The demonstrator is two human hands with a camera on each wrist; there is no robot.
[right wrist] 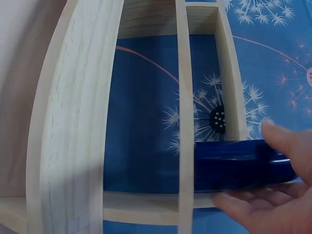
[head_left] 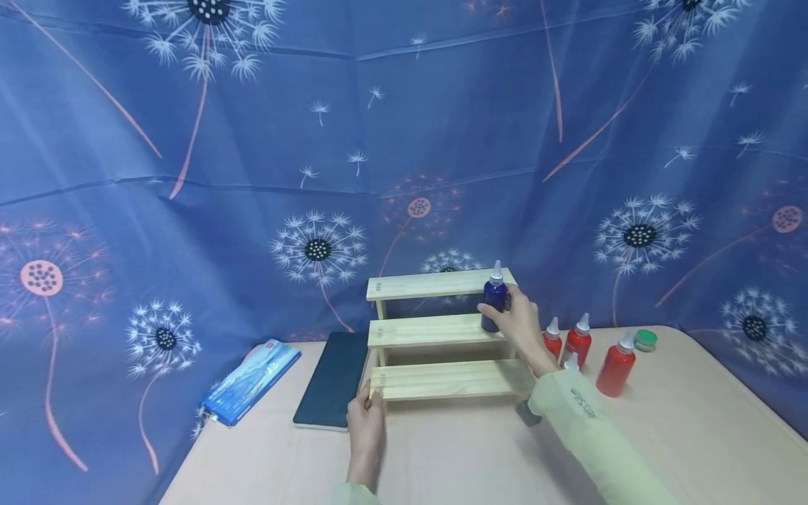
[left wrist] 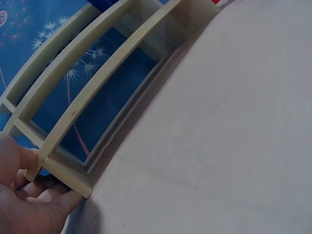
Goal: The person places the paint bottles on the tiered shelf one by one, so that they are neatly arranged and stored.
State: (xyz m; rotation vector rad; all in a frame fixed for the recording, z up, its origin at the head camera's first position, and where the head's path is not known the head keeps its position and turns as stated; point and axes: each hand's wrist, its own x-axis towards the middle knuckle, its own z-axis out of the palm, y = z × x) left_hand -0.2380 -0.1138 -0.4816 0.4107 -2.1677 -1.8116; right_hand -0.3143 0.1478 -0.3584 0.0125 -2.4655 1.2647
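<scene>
Right of centre in the frame: blue bottle in right grip, grasped round the body, thumb to the frame's left, pale nozzle pointing up and untouched. Held upright at the right end of the middle shelf of a stepped wooden rack. Contact between base and wood: cannot tell. Probably grasped by the body rather than the nozzle for a firmer, steadier hold.

Lower centre: left grip clasped on the left end of the lowest shelf; in left wrist view, thumb at the board's end, fingers beneath, near the leg. Presumably bracing the rack against shifting while handling the bottle at the opposite end.

Right of frame: red bottles upright on the surface, partly hidden behind the right sleeve; likely grouped there for easy reach by the right grip. Beyond, a small green-lidded jar.

Left of rack: dark flat pad and, farther left, blue packet, both lying down; apparently set aside, out of the working area. Across upper frame: blue patterned cloth, perhaps hung as backdrop.
</scene>
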